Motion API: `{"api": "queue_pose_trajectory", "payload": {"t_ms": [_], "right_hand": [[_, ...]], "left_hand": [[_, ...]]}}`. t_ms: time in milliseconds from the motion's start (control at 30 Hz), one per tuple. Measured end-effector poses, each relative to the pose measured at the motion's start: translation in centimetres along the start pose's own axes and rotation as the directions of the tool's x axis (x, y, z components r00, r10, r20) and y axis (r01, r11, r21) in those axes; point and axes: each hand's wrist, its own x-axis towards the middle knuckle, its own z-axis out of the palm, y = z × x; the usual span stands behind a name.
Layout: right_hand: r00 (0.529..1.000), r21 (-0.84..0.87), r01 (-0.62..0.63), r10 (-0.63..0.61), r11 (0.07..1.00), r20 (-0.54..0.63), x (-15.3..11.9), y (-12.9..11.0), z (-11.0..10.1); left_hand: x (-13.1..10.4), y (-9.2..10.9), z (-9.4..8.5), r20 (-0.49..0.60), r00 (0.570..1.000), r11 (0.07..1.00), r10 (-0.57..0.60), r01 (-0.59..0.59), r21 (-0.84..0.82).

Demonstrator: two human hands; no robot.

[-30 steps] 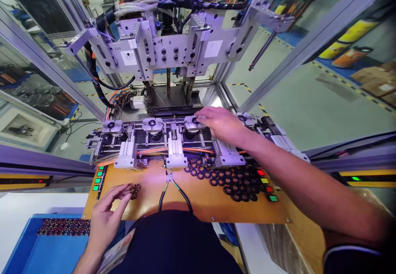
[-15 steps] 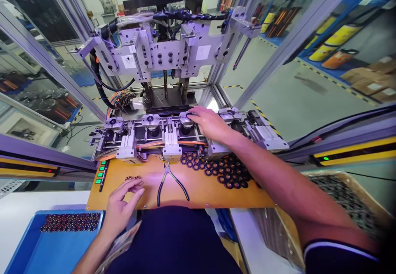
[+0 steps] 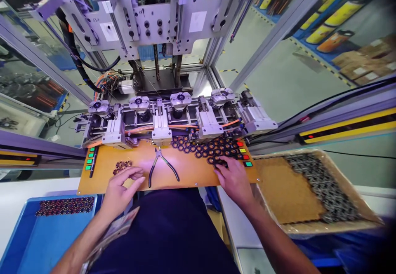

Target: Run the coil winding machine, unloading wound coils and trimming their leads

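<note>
My right hand (image 3: pixel 235 181) is at the near edge of a cluster of black rings with copper-coloured centres (image 3: pixel 192 148), its thumb and fingers closed around one black ring (image 3: pixel 221 165). My left hand (image 3: pixel 119 189) hovers over the orange board (image 3: pixel 185 173), fingers loosely curled and thumb apart, with nothing visible between them. Just beyond it lie several small copper-wound rings (image 3: pixel 121 166). Between the hands rest cutting pliers (image 3: pixel 159 154) with their handles spread. Behind the board stands a row of metal fixtures (image 3: pixel 180 97), several with dark round parts on top.
A machine head (image 3: pixel 148 20) hangs above the fixtures. Green buttons (image 3: pixel 89 161) and a black pen (image 3: pixel 93 162) are at the board's left; coloured buttons (image 3: pixel 244 157) at its right. A blue tray (image 3: pixel 58 237) stands left, a lined box of dark parts (image 3: pixel 278 195) right.
My right hand has come back from a fixture to the black rings on the board. My left hand stays near the small wound rings. The view has tilted downward.
</note>
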Motion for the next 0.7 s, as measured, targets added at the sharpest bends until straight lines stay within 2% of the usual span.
{"api": "queue_pose_trajectory", "payload": {"t_ms": [67,133,233,333,433,533,633,700], "right_hand": [[0.999,0.051,-0.031,0.032,0.998,-0.014,-0.1,-0.3,-0.3],[0.998,0.131,-0.043,0.048,0.99,-0.041,0.0,-1.8,-1.0],[0.996,0.289,-0.026,0.051,0.957,-0.08,0.8,-6.0,-2.4],[0.993,0.541,0.02,0.045,0.841,-0.105,2.4,-10.8,-3.3],[0.996,0.744,0.037,0.034,0.667,-0.08,4.3,-13.8,-3.5],[1.0,0.823,-0.012,-0.012,0.568,0.023,5.9,-14.6,-3.2],[0.994,0.849,-0.075,-0.03,0.523,0.107,6.8,-14.6,-2.6],[0.989,0.852,-0.106,-0.037,0.512,0.145,7.1,-14.9,-2.2]], "left_hand": [[0.9,1.4,0.5,0.054,0.998,0.999,0.032,-0.031,-0.01],[1.8,3.2,1.0,0.125,0.99,0.997,0.064,-0.058,-0.048],[3.0,6.2,2.2,0.303,0.945,0.978,0.121,-0.06,-0.202],[3.7,8.4,3.5,0.422,0.885,0.903,0.196,0.004,-0.429],[3.9,8.8,4.0,0.353,0.914,0.849,0.2,0.019,-0.528],[3.7,8.1,3.6,0.17,0.95,0.881,0.263,-0.165,-0.444],[3.6,7.4,3.0,0.033,0.924,0.884,0.382,-0.354,-0.305],[3.7,7.2,2.8,-0.014,0.917,0.882,0.399,-0.387,-0.268]]}}
